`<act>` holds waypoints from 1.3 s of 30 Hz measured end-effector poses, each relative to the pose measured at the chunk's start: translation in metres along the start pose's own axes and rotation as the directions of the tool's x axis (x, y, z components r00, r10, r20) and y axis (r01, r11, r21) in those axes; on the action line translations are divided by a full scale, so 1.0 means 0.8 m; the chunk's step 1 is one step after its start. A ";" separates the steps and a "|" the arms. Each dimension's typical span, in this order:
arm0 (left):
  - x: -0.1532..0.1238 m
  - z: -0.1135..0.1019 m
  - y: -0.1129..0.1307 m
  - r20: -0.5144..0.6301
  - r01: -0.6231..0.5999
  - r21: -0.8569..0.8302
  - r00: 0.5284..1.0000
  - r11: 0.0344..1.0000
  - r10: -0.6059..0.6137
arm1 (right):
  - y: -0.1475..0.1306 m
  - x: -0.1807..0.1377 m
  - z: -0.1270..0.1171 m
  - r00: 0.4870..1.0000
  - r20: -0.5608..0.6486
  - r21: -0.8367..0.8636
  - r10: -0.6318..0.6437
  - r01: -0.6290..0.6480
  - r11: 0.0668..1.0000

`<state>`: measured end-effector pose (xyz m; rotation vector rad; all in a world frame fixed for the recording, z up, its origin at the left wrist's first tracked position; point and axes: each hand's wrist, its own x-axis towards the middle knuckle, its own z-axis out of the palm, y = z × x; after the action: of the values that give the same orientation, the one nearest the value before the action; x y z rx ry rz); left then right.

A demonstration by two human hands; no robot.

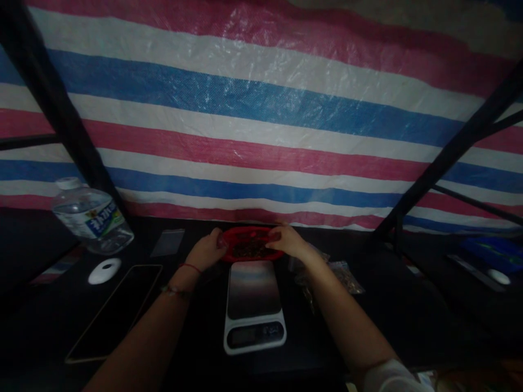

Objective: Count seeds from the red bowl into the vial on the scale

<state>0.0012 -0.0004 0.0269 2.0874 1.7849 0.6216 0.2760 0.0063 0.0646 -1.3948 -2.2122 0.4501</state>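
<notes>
A red tray (245, 234) with dark small bits in it sits on the dark table just beyond a kitchen scale (253, 305). My left hand (208, 249) grips the tray's left rim with curled fingers. At the tray's right rim, my right hand (286, 239) has its fingers closed over the edge. The scale has a bare steel platform and a display at its near end. A red thread circles my left wrist.
A tilted water bottle (92, 216), a white round object (104, 270) and a dark phone (118, 310) lie to the left. A small clear bag (167, 242) lies behind them. Crinkled plastic bags (339, 272) sit right of the scale. A striped tarp (261, 120) hangs behind.
</notes>
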 end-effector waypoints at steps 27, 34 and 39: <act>-0.022 -0.018 0.037 -0.387 -0.027 0.043 0.921 0.999 0.041 | -0.021 -0.017 -0.032 1.000 0.011 -0.085 0.017 -0.016 0.996; -0.015 -0.023 0.068 -0.214 -0.346 0.085 0.909 0.934 0.356 | -0.039 -0.011 -0.002 1.000 0.004 0.165 -0.018 0.017 0.986; 0.022 0.000 0.083 0.065 -0.346 0.044 0.937 0.937 0.343 | -0.019 0.013 0.028 0.995 0.062 -0.153 -0.074 0.083 0.985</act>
<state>0.0595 0.0062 0.0629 2.4548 1.4287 0.5996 0.2479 0.0089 0.0560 -1.3821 -2.3824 0.2981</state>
